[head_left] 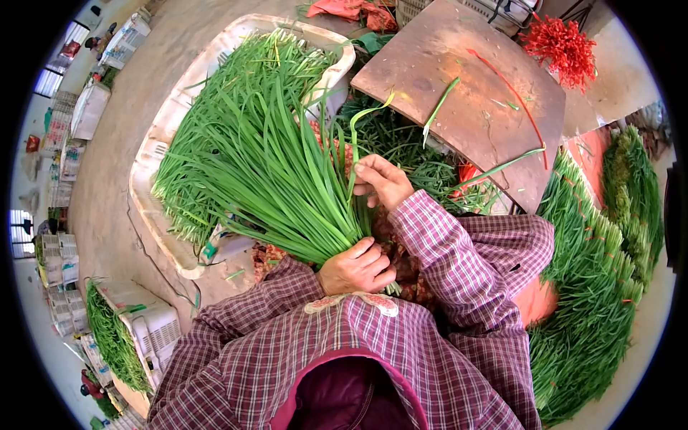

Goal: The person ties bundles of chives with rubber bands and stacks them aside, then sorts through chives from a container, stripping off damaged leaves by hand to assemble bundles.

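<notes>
My left hand (pixel 356 268) is closed around the base of a large bunch of long green leaves (pixel 287 172), which fans out up and to the left. Just above it, my right hand (pixel 383 182) pinches one paler, yellowish leaf (pixel 355 132) at the right side of the bunch. The tip of that leaf bends over to the right. Behind the bunch, a white plastic crate (pixel 161 129) holds a heap of similar leaves (pixel 247 68).
A brown board (pixel 466 64) at upper right carries loose leaves and a red strip (pixel 512 89). Red ties (pixel 562 51) hang beyond it. Tied green bundles (pixel 584 287) are piled at right. Loose greens (pixel 423 161) lie below the board. Another crate (pixel 154 333) stands lower left.
</notes>
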Demonstrator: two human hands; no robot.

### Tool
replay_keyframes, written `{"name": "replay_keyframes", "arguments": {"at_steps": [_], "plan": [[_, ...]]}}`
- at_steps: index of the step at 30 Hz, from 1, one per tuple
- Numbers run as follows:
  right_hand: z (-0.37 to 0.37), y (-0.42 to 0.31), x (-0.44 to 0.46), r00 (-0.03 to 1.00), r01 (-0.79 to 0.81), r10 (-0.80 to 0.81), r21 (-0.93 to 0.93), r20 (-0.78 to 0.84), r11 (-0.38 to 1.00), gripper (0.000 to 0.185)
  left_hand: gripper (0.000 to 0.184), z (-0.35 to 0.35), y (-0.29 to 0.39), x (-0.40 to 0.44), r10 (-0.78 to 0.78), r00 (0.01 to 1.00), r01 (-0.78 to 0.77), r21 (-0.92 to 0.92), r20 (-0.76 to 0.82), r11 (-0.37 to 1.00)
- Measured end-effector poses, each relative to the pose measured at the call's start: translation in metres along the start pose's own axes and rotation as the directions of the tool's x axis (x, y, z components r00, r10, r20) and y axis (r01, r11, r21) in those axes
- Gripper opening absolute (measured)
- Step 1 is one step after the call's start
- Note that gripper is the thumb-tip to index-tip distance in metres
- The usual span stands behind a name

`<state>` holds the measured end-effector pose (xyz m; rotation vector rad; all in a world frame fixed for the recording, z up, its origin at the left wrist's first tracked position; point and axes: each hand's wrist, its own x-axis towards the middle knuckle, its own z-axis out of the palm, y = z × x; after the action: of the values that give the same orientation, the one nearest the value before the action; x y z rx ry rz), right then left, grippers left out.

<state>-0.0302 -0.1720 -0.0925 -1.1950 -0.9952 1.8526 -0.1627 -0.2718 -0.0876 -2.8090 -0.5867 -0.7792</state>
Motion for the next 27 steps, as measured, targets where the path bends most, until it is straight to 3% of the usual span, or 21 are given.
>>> {"name": "replay_keyframes", "arguments": {"at_steps": [6,8,9,11,12,13,14,16,18,20,22,23,24,26,27], "plan": [[-0.002,-0.002,-0.016,0.999,-0.044,0.048,0.194,-0.016,0.98,0.016,0.01,-0.002,0.001,0.003,-0.007,1.0,0.007,-0.027,0.009,1.0],[-0.002,-0.001,-0.02,0.998,-0.056,0.066,0.364,-0.016,0.93,0.011,0.009,-0.004,0.0,0.003,0.0,1.0,0.001,-0.034,0.028,0.999],[-0.009,0.011,-0.02,0.998,-0.022,-0.007,0.446,0.063,0.895,0.011,0.009,-0.003,-0.001,0.002,0.005,1.0,-0.004,-0.03,0.031,1.0],[-0.012,0.015,-0.023,0.997,-0.066,0.076,0.522,0.001,0.85,0.009,0.01,-0.001,-0.001,0.0,0.013,0.999,-0.012,-0.024,0.036,1.0],[-0.019,0.019,-0.026,0.996,-0.073,0.034,0.523,0.084,0.849,0.01,0.01,-0.001,0.0,-0.002,0.018,0.998,-0.017,-0.025,0.055,1.0],[-0.017,0.015,-0.031,0.993,-0.118,0.09,0.527,0.079,0.842,0.012,0.01,0.002,0.0,-0.003,0.015,0.998,-0.014,-0.021,0.054,1.0],[-0.022,0.023,-0.03,0.989,-0.12,0.06,0.487,0.138,0.865,0.013,0.011,0.004,0.002,-0.005,0.015,0.999,-0.014,-0.02,0.053,1.0],[-0.026,0.002,-0.039,0.933,-0.35,0.283,0.37,0.224,0.861,0.011,0.011,0.004,0.003,-0.006,0.013,0.997,-0.012,-0.017,0.074,1.0],[-0.032,-0.017,-0.046,0.92,-0.378,0.329,0.265,0.214,0.887,0.015,0.011,0.004,0.003,-0.006,0.008,0.995,-0.007,-0.015,0.098,1.0],[-0.063,-0.017,-0.048,0.936,-0.25,0.204,0.135,0.286,0.959,0.016,0.011,0.005,0.002,-0.005,-0.004,0.997,0.008,-0.056,0.072,0.998],[-0.074,-0.027,-0.052,0.995,-0.05,0.063,-0.169,0.071,0.984,0.018,0.01,0.007,0.004,-0.006,0.004,0.998,-0.003,-0.024,0.061,1.0],[-0.096,-0.01,-0.038,0.915,0.386,-0.366,-0.635,0.171,0.669,0.02,0.01,0.008,0.004,-0.006,0.005,0.999,-0.003,-0.035,0.048,0.999],[-0.083,-0.041,-0.046,0.939,0.235,-0.328,-0.892,0.106,0.385,0.019,0.01,0.01,0.005,-0.006,0.004,0.999,-0.003,-0.045,0.034,0.999],[-0.069,-0.064,-0.034,0.861,0.218,-0.494,-0.965,0.121,0.145,0.017,0.01,0.011,0.006,-0.008,0.016,0.999,-0.014,-0.045,0.044,0.999],[-0.055,-0.08,-0.028,0.81,0.299,-0.568,-0.937,0.149,0.181,0.016,0.011,0.012,0.006,-0.009,0.023,0.998,-0.019,-0.061,0.064,0.998]]}}
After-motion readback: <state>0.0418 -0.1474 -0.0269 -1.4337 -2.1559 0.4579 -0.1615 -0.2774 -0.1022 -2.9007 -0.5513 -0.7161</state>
